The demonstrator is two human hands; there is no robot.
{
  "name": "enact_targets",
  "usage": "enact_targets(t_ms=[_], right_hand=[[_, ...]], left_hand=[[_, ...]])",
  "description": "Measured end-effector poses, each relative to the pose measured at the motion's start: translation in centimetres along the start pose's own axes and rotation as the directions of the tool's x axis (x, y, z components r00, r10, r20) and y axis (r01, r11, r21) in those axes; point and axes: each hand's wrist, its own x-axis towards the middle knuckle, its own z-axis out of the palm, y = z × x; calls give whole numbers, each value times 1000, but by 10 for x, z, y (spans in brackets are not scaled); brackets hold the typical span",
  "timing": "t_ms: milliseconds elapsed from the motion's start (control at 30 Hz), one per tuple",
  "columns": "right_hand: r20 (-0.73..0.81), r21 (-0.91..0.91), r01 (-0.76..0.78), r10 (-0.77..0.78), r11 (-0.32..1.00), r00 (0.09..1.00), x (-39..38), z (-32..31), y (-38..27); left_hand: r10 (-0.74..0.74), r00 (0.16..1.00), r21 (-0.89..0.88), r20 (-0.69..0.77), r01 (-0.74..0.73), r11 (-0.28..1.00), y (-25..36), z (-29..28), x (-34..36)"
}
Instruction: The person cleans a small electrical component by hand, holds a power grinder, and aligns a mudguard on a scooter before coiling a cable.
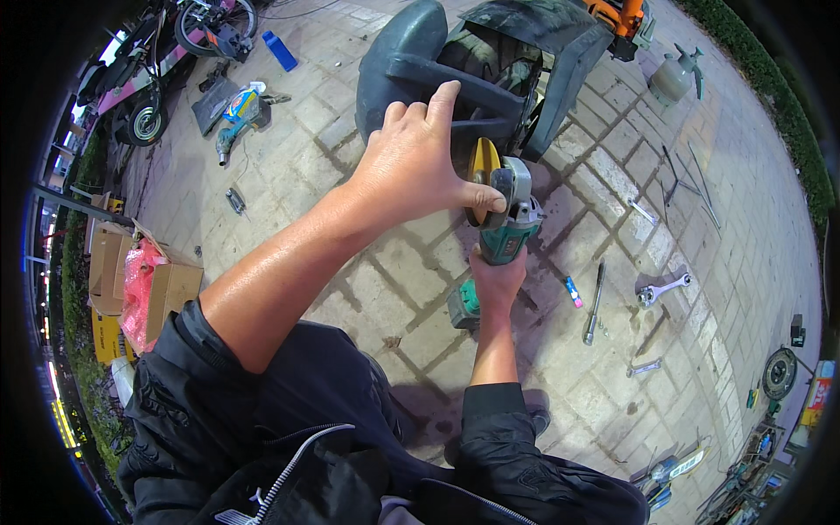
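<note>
My right hand (497, 282) grips the green body of a cordless angle grinder (507, 229), held out over the paved ground. Its yellow disc (482, 166) stands on edge near a dark scooter (477, 66) lying on its side. My left hand (420, 162) reaches across in front; its thumb and fingers pinch the disc and the grey grinder head. The scooter's tyre (490, 57) shows just beyond my fingers.
Tools lie on the brick paving to the right: a wrench (662, 290), a long bar (595, 302), a small spanner (644, 367). A power tool (238, 118) and blue bottle (280, 50) lie upper left. Cardboard boxes (131, 280) sit at left, a gas canister (672, 79) upper right.
</note>
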Motion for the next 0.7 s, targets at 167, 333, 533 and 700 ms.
enact_targets(t_ms=[167,333,533,700], right_hand=[[7,8,-7,7,1000,1000,0,1,0],[11,1,-18,18,1000,1000,1,0,0],[11,-8,-20,20,1000,1000,1,1,2],[25,-4,-52,52,999,998,1,0,-1]], left_hand=[[-3,1000,0,1,3,1000,-1,0,0],[-3,1000,3,-2,3,1000,0,0,1],[-40,997,-12,69,41,999,6,-8,1],[5,1000,-12,-4,-5,1000,-1,0,0]])
